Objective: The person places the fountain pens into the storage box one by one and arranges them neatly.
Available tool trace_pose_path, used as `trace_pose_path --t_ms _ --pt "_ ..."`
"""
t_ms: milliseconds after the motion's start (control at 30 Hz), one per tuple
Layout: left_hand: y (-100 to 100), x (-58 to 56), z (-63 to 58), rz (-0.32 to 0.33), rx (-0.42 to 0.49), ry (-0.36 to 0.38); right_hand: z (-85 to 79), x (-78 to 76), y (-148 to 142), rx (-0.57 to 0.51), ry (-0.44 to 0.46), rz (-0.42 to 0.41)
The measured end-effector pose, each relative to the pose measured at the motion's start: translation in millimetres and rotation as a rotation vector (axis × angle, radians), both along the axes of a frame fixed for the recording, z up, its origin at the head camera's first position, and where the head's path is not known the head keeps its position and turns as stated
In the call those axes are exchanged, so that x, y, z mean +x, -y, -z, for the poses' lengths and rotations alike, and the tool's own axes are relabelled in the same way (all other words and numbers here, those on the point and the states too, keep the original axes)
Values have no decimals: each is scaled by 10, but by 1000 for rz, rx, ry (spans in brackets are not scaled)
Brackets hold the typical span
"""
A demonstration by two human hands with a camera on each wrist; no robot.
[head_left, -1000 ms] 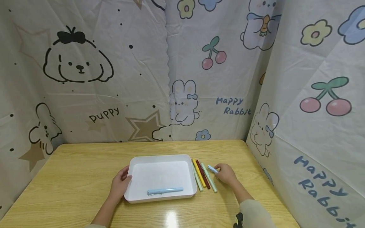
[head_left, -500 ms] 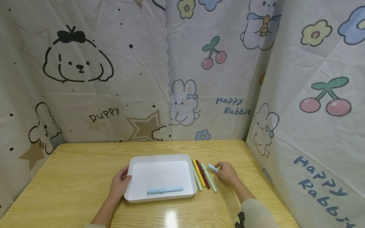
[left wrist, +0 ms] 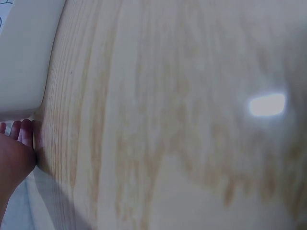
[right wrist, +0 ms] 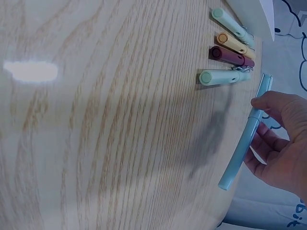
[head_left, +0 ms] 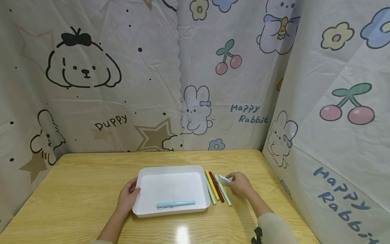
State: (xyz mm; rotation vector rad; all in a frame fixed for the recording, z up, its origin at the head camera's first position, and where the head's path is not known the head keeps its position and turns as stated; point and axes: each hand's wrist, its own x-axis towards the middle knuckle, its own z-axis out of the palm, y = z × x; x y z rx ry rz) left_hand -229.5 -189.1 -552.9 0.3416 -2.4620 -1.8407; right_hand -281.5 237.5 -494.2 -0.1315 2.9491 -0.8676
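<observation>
My right hand (head_left: 240,183) pinches a light blue pen (right wrist: 240,148) between thumb and fingers, tilted above the table to the right of the pen row. My left hand (head_left: 128,196) holds the left end of a white rectangular tray (head_left: 170,183), thumb at the rim and fingers against the outer side. Inside the tray, near its front wall, lies another light blue pen (head_left: 176,204). Between tray and right hand, a pale green pen (head_left: 211,193), a yellow pen (head_left: 212,184), a dark red pen (head_left: 216,187) and a second pale green pen (head_left: 223,191) lie side by side.
All of it stands on a light wooden table (head_left: 76,189). A printed cloth (head_left: 146,78) with puppy and rabbit drawings hangs behind the table's back edge and along its sides. The row of pens sits close against the tray's right wall.
The right hand has shifted slightly left with the light blue pen, bringing the pen's tip nearer the row. The left hand, the tray and the other pens stay where they were.
</observation>
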Motion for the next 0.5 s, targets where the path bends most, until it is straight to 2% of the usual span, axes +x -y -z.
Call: trace_pose_path --t_ms 267,500 --pt "-7 0 -13 -1 5 8 -36 -5 44 11 -18 -31" --pt "-9 6 -16 -1 10 3 -103 12 86 11 4 -52"
